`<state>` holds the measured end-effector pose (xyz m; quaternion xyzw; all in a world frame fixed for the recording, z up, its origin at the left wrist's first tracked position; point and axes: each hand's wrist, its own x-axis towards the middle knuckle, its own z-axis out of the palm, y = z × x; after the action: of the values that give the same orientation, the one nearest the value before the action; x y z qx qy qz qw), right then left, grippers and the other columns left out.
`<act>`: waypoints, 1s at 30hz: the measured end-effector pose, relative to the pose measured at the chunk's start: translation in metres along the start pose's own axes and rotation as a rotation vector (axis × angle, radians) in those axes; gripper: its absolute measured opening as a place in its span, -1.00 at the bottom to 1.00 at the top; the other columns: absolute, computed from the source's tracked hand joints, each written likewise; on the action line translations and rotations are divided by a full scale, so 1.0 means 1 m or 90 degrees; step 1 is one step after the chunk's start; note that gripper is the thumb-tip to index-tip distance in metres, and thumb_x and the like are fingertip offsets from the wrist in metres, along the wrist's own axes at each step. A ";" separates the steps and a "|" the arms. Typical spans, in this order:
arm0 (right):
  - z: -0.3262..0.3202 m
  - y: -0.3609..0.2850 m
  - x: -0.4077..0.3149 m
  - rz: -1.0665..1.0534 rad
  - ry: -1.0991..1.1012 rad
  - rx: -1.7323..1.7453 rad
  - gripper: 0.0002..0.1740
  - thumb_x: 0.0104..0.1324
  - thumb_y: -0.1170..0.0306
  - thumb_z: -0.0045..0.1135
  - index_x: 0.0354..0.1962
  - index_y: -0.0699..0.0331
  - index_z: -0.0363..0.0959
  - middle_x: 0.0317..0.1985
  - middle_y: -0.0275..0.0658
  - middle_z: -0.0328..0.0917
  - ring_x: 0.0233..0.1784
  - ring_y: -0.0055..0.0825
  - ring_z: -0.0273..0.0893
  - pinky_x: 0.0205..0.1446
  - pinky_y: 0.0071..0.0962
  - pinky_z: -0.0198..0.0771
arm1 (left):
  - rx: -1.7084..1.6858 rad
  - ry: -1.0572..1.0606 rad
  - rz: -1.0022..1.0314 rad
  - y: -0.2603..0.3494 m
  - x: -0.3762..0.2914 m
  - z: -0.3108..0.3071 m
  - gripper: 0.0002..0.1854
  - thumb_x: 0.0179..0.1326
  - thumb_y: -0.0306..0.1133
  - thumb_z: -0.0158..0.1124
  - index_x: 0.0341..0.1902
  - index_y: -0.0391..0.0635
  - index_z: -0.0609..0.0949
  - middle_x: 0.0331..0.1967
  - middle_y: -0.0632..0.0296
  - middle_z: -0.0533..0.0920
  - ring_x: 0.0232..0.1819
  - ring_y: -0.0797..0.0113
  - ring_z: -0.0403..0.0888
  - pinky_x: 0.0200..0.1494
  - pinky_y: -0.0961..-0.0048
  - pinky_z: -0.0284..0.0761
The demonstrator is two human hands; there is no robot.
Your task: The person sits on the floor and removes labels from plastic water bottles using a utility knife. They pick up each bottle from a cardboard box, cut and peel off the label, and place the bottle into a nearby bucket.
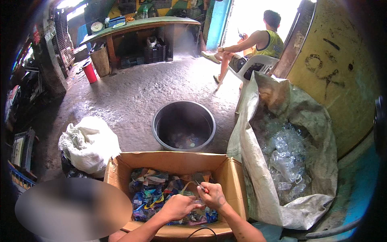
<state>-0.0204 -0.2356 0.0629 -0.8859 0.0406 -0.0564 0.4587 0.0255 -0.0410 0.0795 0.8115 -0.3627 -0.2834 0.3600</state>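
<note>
A cardboard box [175, 158] holds a heap of torn plastic labels and wrappers [151, 193] in mixed colours. Above the heap, my right hand [211, 195] grips a small cutting tool [202, 187] with a red handle; its exact kind is unclear. Close beside it, my left hand [180, 206] has its fingers closed on a small clear plastic piece [198, 202], perhaps the neck of a bottle. A pale curved strip [186, 186] rises near the tool. Beyond the box stands a round black tub [183, 104] with small pieces at its bottom.
On the right, a large woven sack [257, 169] holds clear plastic bottles [287, 160]. A white sack [90, 145] lies to the left. Further back are a person [257, 45] on a plastic chair [257, 62], a long table [145, 22] and a red bin [89, 72].
</note>
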 end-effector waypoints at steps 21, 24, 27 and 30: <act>0.007 -0.003 -0.011 -0.144 0.241 0.377 -0.60 0.48 0.37 0.07 -0.58 0.33 0.38 -0.62 -0.29 0.49 -0.57 -0.59 0.44 -0.52 -0.50 0.33 | -1.402 -0.401 -0.093 -0.027 -0.031 0.085 -0.23 0.50 0.25 -0.08 0.31 -0.29 0.49 -0.05 0.13 0.75 -0.16 0.23 0.78 -0.06 0.27 0.73; -0.011 0.011 0.002 -0.005 0.265 0.492 -0.59 0.52 0.26 0.13 -0.51 0.24 0.29 -0.64 -0.33 0.41 -0.58 -0.58 0.45 -0.55 -0.55 0.30 | -1.354 -0.498 -0.028 -0.027 -0.031 0.067 -0.24 0.50 0.25 -0.08 0.28 -0.31 0.52 0.00 0.08 0.74 -0.08 0.19 0.78 0.03 0.23 0.71; -0.027 0.036 0.016 0.185 0.146 0.222 -0.55 0.44 0.11 0.26 -0.46 0.33 0.53 -0.60 -0.21 0.55 -0.55 -0.54 0.54 -0.47 -0.48 0.38 | -1.037 -0.256 -0.073 -0.025 -0.024 0.031 -0.24 0.49 0.24 -0.04 0.26 -0.31 0.55 0.05 0.04 0.73 -0.02 0.16 0.76 0.10 0.20 0.69; -0.014 0.059 0.011 0.241 -0.222 -0.168 -0.42 0.20 -0.10 0.43 -0.34 0.35 0.69 -0.43 -0.02 0.71 -0.31 -0.26 0.72 -0.12 -0.26 0.58 | -0.835 0.085 -0.132 -0.038 -0.017 -0.017 -0.36 0.54 0.14 -0.03 0.16 -0.29 0.60 0.00 -0.02 0.73 0.04 0.11 0.74 0.15 0.06 0.66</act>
<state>-0.0122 -0.2822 0.0232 -0.9108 0.1328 0.1897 0.3418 0.0426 -0.0034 0.0622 0.4707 -0.0120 -0.4279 0.7715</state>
